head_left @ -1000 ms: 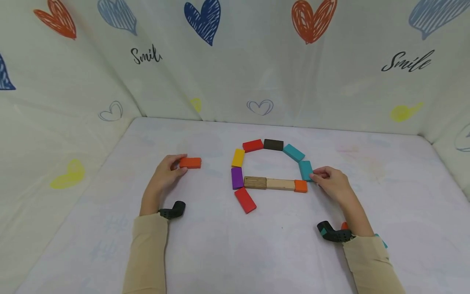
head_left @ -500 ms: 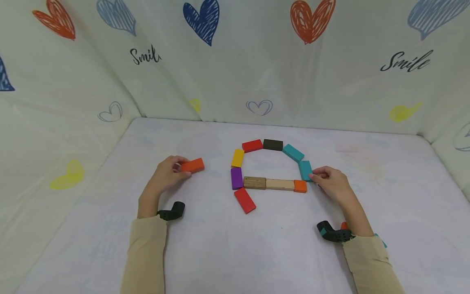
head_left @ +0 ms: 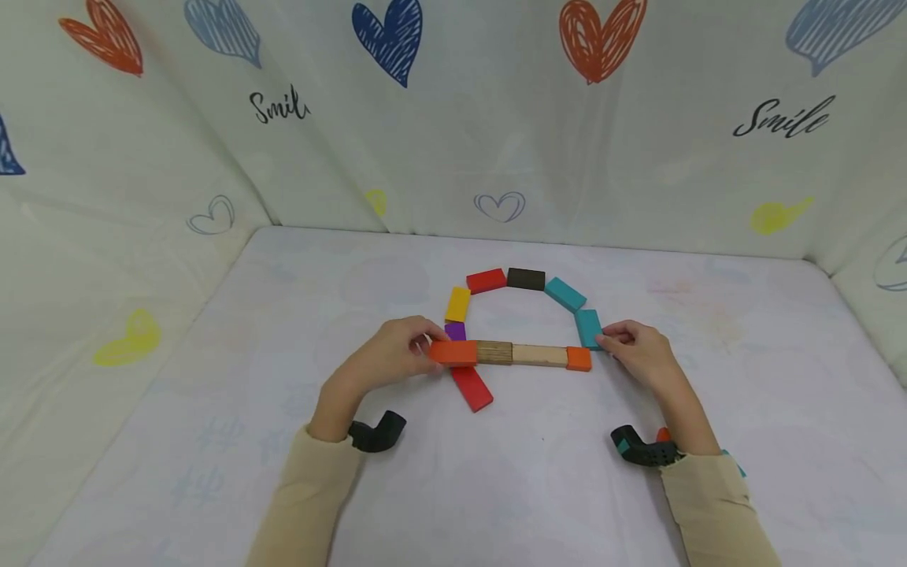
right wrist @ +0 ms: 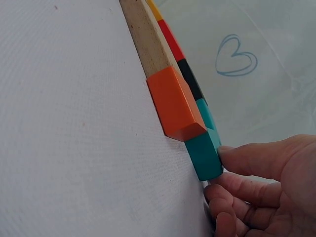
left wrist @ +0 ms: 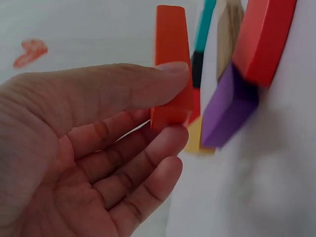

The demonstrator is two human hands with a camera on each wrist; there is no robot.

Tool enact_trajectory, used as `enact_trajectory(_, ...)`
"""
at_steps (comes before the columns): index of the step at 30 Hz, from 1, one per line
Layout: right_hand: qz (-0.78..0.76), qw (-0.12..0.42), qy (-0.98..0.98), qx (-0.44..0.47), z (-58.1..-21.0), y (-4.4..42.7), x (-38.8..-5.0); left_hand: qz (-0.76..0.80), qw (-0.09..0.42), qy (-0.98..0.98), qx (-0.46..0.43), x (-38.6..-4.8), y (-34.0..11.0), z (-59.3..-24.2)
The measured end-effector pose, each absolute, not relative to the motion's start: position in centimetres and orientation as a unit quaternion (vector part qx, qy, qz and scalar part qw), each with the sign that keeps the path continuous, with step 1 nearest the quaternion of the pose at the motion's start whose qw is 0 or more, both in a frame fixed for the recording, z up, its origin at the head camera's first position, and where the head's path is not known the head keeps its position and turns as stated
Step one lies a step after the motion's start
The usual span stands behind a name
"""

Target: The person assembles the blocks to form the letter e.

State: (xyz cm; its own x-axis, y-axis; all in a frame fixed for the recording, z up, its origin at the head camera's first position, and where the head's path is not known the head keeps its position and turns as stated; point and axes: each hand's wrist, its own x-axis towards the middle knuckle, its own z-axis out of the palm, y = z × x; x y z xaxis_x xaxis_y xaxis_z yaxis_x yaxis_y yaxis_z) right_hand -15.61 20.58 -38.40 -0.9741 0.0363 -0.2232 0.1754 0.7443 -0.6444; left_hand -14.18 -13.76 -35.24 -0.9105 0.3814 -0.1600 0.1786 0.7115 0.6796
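Note:
My left hand (head_left: 392,352) pinches an orange block (head_left: 453,353) between thumb and fingers. That block is over the purple block (head_left: 455,331), hiding part of it; the left wrist view shows it raised off the table. A slanted red block (head_left: 472,389) lies just below it. To its right runs a row: a dark wooden block (head_left: 494,353), a pale wooden block (head_left: 539,356) and a second orange block (head_left: 579,359). My right hand (head_left: 641,352) pinches the near right corner of a teal block (right wrist: 203,157), which lies flat against that second orange block.
An arch of blocks continues behind: yellow (head_left: 457,305), red (head_left: 486,281), black (head_left: 526,279) and another teal block (head_left: 565,294). Partly hidden orange (head_left: 663,435) and teal (head_left: 742,470) pieces lie by the right wrist. A cloth wall (head_left: 453,157) stands behind the table.
My left hand has carried the orange block from the left to over the purple block, tilting it briefly on the way. The right hand has stayed at the teal block.

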Motion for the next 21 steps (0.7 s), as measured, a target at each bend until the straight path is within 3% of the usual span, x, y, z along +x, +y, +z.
enact_trajectory(9,-0.36,0.096,0.927,0.05,-38.3,20.6,-15.5,0.334,0.198,0.889,0.243,-12.8,-9.3,-36.3)
enact_trajectory(21,-0.358,0.1,0.927,0.048,-38.2,20.7,-15.5,0.295,0.2,0.889,0.289,-12.0,-7.5,-37.2)
